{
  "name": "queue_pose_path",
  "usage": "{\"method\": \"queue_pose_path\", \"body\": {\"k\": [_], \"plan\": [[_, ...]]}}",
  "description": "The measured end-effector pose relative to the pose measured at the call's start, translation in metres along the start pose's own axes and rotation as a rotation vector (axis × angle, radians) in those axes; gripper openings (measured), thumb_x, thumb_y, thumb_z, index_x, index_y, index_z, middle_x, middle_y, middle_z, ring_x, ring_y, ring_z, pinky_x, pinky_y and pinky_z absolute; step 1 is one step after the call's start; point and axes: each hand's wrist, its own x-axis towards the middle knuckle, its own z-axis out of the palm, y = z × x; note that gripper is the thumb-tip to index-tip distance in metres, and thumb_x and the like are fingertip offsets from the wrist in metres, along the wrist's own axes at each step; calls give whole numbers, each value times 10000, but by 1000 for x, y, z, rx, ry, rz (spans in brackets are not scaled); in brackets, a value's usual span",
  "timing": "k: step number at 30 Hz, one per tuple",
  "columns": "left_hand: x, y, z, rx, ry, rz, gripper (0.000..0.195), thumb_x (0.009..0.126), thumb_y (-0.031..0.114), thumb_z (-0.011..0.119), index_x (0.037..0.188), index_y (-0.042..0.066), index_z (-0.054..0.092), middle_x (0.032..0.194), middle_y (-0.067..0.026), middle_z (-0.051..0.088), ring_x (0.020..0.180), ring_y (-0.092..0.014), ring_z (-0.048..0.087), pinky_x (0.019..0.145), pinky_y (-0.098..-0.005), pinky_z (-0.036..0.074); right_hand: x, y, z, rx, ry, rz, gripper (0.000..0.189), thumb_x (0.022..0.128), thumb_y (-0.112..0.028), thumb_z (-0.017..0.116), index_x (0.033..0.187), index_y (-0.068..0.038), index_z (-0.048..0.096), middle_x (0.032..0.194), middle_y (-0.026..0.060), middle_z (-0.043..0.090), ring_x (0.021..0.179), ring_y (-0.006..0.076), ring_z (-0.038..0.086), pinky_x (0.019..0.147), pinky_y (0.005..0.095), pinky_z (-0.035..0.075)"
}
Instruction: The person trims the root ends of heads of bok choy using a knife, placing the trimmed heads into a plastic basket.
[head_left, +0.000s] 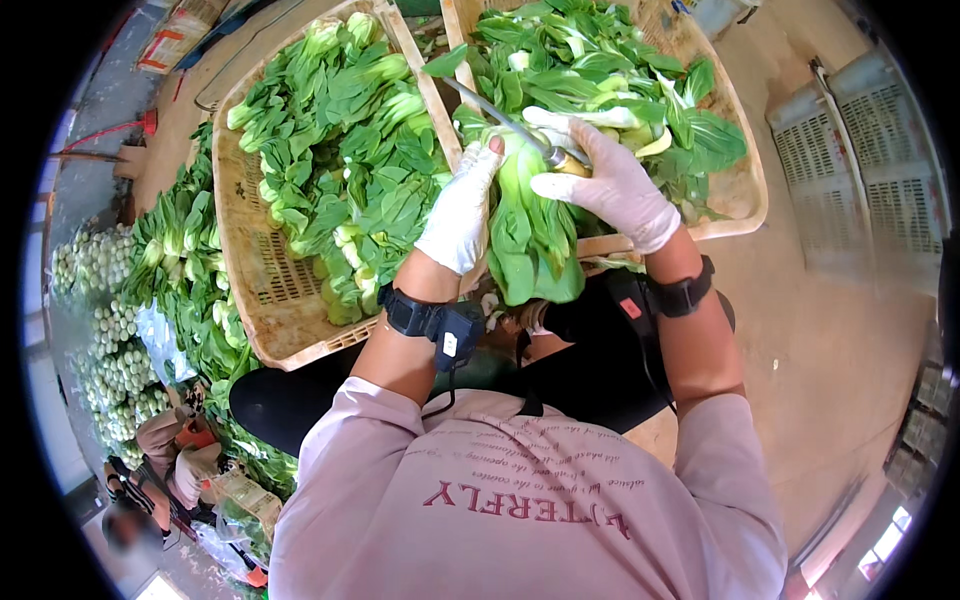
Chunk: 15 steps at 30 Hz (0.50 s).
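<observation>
My left hand (461, 206), in a thin white glove with the thumb tip bare, holds a head of bok choy (525, 225) from its left side. The leaves hang down towards my lap and the pale stalk end points away from me. In my gloved right hand (619, 180) is a knife (501, 116), its narrow blade slanting up and left across the stalk end. The right fingers partly hide the handle. Beneath my hands are the near rims of two plastic crates: the left crate (274, 262) and the right crate (742, 199), both holding bok choy.
Loose bok choy (187, 247) is heaped on the floor left of the left crate. Packed bundles of pale stalks (112, 345) lie farther left. Another person (172, 457) sits at the lower left beside a small crate (247, 491). Grey slatted crates (847, 150) stand on the right.
</observation>
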Motion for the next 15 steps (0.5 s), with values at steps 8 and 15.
{"method": "queue_pose_path", "body": {"k": [8, 15], "plan": [[24, 1, -30, 316, 27, 20, 285, 938, 271, 494, 1112, 67, 591, 980, -71, 617, 875, -162, 602, 743, -287, 503, -2, -18, -34, 454, -220, 457, 532, 807, -274, 661, 1253, -58, 468, 683, -40, 451, 392, 21, 346, 345, 161, 265], [58, 27, 5, 699, -180, 437, 736, 843, 409, 624, 1344, -47, 335, 1337, -192, 413, 1215, -238, 424, 1011, -319, 345, -8, -18, -49, 382, 125, 281, 478, 826, -217, 653, 1235, -22, 500, 873, -6, 572, 692, 32, 505, 606, 156, 417]]}}
